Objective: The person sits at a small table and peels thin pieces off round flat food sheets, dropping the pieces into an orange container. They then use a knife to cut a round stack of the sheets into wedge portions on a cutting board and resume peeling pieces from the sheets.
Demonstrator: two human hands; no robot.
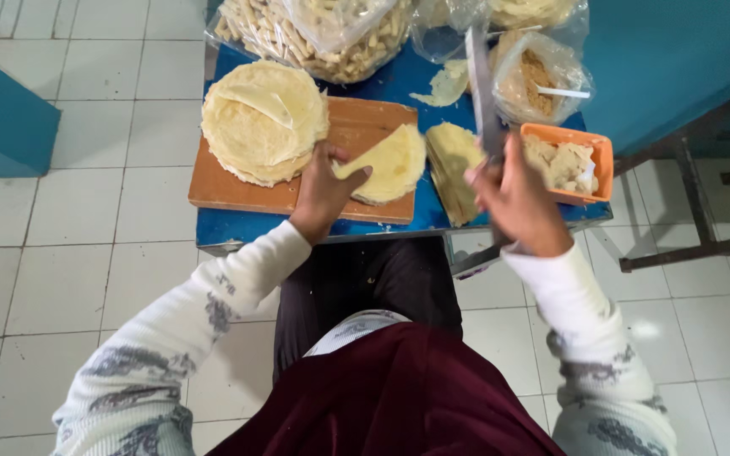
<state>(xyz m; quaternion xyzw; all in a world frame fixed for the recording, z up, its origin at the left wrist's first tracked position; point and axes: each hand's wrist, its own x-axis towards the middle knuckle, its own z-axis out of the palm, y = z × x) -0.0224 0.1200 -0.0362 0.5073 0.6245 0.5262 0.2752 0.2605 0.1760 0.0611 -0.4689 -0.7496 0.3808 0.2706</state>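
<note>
while the folded wrapper (pixel 389 162) lies on the right end of the wooden cutting board (pixel 356 127), the left hand (pixel 324 190) is pressing down on its near edge, fingers spread flat with the thumb on top, so it's pinned rather than gripped. the right hand (pixel 519 196) is wrapped tight around the handle of a knife (pixel 483 93), blade raised and pointing away over the table, not touching the wrapper. on the left of the board sits a stack of round wrappers (pixel 262 120), and just right of the board there's a pile of cut pieces (pixel 451 165) on the blue table (pixel 230 226). an orange tray (pixel 598 165) with pale chunks sits at the far right, with plastic bags (pixel 331 34) of rolled sticks behind. honestly the risk i see is that thumb sitting right on the wrapper, if the blade comes down close it could nick it, or the thin sheet could slide and cut crooked.
</note>
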